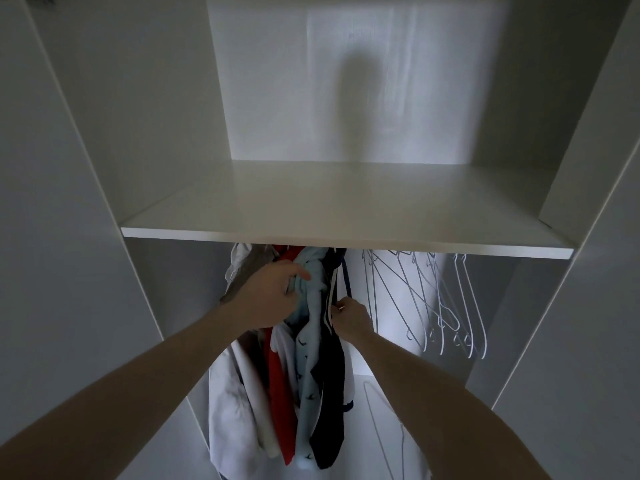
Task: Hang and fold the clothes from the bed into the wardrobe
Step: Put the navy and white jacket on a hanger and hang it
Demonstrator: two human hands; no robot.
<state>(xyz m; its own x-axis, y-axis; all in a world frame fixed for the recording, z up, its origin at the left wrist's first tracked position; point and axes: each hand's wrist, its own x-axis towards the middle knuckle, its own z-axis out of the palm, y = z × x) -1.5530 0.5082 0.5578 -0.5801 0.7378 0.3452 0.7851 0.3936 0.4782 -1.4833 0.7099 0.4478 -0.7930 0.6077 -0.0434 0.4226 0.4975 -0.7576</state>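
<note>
Landmark: a white wardrobe shelf (346,202), seen from a head camera looking into the wardrobe.
Hung clothes: a bunch of garments hangs just below the shelf, left of centre; among them a white garment (228,403), a red one (278,393), a light blue patterned one (306,368) and a dark navy one (332,393).
Left hand (270,296): below the shelf, its grip closed around the upper part of the light blue garment.
Right hand (353,318): just right of the bunch, pinching the navy garment's edge or strap; which one is unclear.
Spare hangers (443,306): bare wire ones below the shelf, to the right, apart from the clothes.
Step in hand: likely settling the newest garment among those already hung.
Next move: probably letting go with both hands and fetching another item; the bed is out of view.
</note>
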